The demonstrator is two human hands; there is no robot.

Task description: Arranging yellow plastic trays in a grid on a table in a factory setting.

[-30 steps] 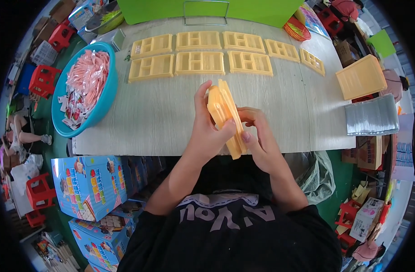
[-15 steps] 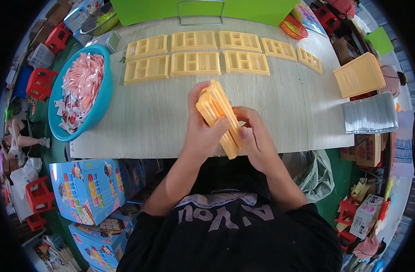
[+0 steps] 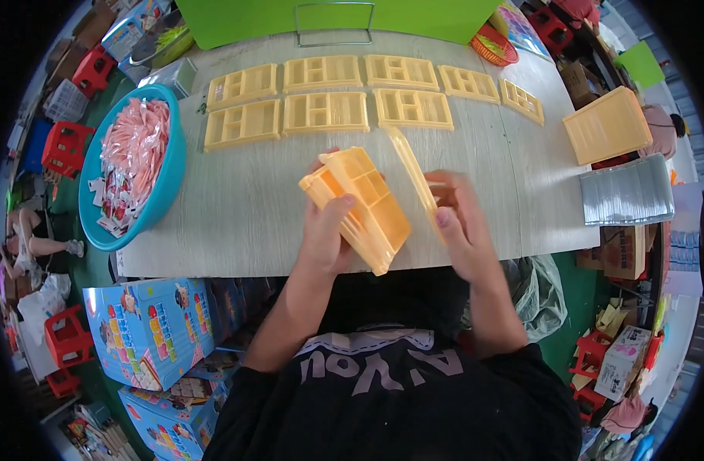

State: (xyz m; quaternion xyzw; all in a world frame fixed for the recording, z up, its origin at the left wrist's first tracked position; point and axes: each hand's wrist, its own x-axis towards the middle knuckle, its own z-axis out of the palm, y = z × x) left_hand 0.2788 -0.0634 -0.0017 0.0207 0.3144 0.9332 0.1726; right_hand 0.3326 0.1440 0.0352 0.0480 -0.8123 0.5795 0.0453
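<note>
My left hand (image 3: 328, 229) is closed round a short stack of yellow compartment trays (image 3: 376, 201), tilted so that the top tray's sections show. A single yellow tray (image 3: 414, 174), seen nearly edge-on, is gripped between the thumb and fingers of my right hand (image 3: 461, 223). A gap separates it from the stack. Both hands are above the near part of the table (image 3: 237, 200). Beyond them, several matching trays (image 3: 325, 112) lie in two rows, their compartments facing up.
A teal basin (image 3: 180, 154) of pink packets stands at the table's left. On the right are a yellow bin (image 3: 607, 127) and a stack of clear plastic trays (image 3: 627, 190). A green panel (image 3: 329, 19) borders the back. Blue printed boxes (image 3: 148, 330) sit below left.
My right hand has moved right, drawing one tray away from the stack. My left hand has shifted slightly left and turned the stack so its compartments show.
</note>
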